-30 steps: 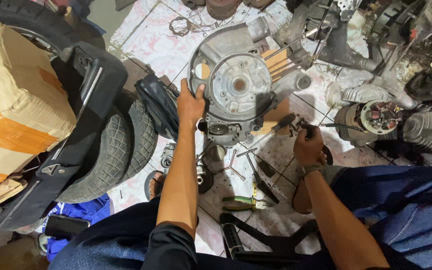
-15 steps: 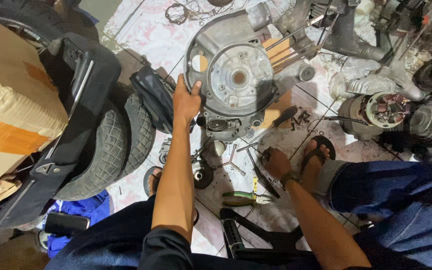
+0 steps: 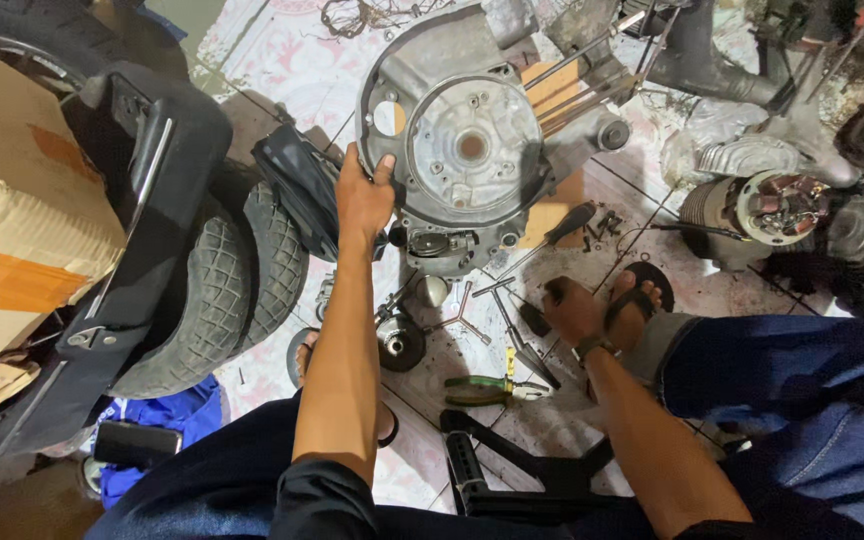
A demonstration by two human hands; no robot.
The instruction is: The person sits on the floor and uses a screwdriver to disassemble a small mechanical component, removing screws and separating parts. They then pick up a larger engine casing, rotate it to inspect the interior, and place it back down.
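Note:
My left hand (image 3: 364, 195) grips the left rim of a round grey metal engine case (image 3: 472, 140) that stands tilted on a wooden block (image 3: 552, 215) on the tiled floor. My right hand (image 3: 574, 310) is lower right, closed in a fist around a dark-handled tool (image 3: 532, 318) that lies among loose tools on the floor. A black-handled screwdriver (image 3: 564, 224) lies just below the case. A three-armed wrench (image 3: 462, 318) and green-handled pliers (image 3: 482, 388) lie between my arms.
Two tyres (image 3: 252, 270), a black body panel (image 3: 142, 190) and a taped cardboard box (image 3: 12, 200) crowd the left. An engine cylinder with a stator (image 3: 782, 210) sits at the right. A black metal stand (image 3: 522, 465) lies near my knees, and my sandalled foot (image 3: 637, 300) is beside my right hand.
My right hand moved down and left from beside my foot to the tools and closed on one. My left hand stayed on the case rim.

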